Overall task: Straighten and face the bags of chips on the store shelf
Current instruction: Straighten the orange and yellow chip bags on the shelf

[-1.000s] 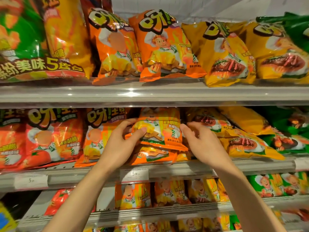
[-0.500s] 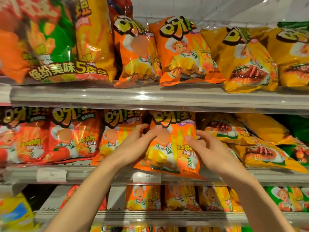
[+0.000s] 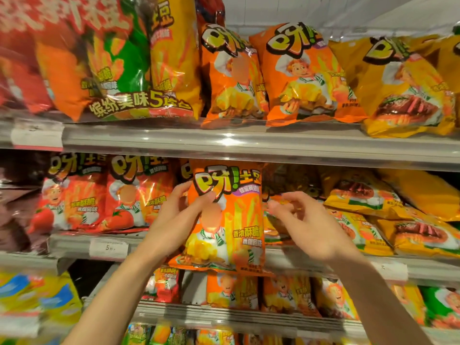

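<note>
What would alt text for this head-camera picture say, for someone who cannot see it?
A person's left hand grips an upright orange chip bag on the middle shelf, front facing out, while the right hand hovers beside it, fingers loosely curled. Red, orange and yellow bags fill the shelves around.

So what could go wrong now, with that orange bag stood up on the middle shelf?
1. The orange bag has its bottom edge hanging over the middle shelf's front lip, and only the left hand holds it; the right hand looks clear of it. Let go, it might tip forward.
2. The yellow bags beside it lie tilted in a heap; a nudge could slide them.
</note>
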